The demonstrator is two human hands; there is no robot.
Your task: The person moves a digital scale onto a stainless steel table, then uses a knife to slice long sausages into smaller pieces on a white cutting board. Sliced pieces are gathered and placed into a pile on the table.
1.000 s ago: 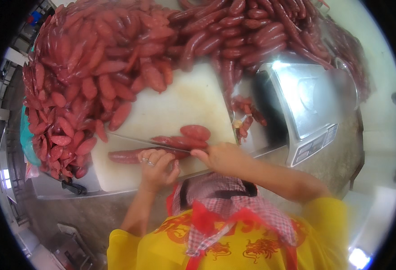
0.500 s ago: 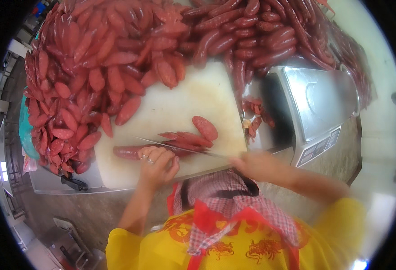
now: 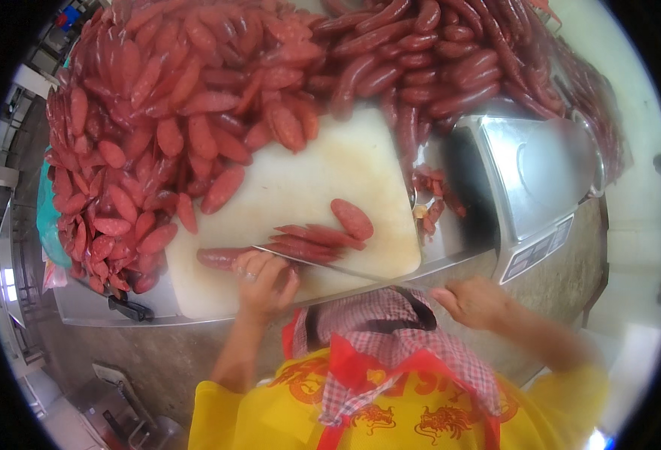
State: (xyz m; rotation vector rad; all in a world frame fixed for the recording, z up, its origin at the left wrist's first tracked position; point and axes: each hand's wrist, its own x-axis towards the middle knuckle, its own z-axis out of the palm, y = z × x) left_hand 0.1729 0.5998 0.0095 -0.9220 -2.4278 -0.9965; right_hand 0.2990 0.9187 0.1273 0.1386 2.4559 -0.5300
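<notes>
A white cutting board [image 3: 300, 180] lies in front of me. A dark red sausage [image 3: 214, 258] rests near its front edge, pressed down by my left hand [image 3: 265, 286], whose fingers are curled over it. My right hand [image 3: 469, 301] grips a knife [image 3: 345, 274] by the handle, right of the board's front corner. The long thin blade slants left across the board, its tip beside my left fingers at the sausage's cut end. Several slanted sausage slices [image 3: 319, 241] lie overlapping just beyond the blade. One oval slice [image 3: 352, 219] sits flat beyond them.
A big heap of cut sausage slices [image 3: 158, 112] spreads left and beyond the board. Whole sausages [image 3: 450, 60] are piled at the far right. A metal scale [image 3: 529, 180] stands right of the board, with small scraps [image 3: 432, 199] between. A black handle [image 3: 129, 308] pokes out at front left.
My right hand has drawn the knife back toward the right and nearer to me. My left hand stays on the sausage. The view has shifted slightly.
</notes>
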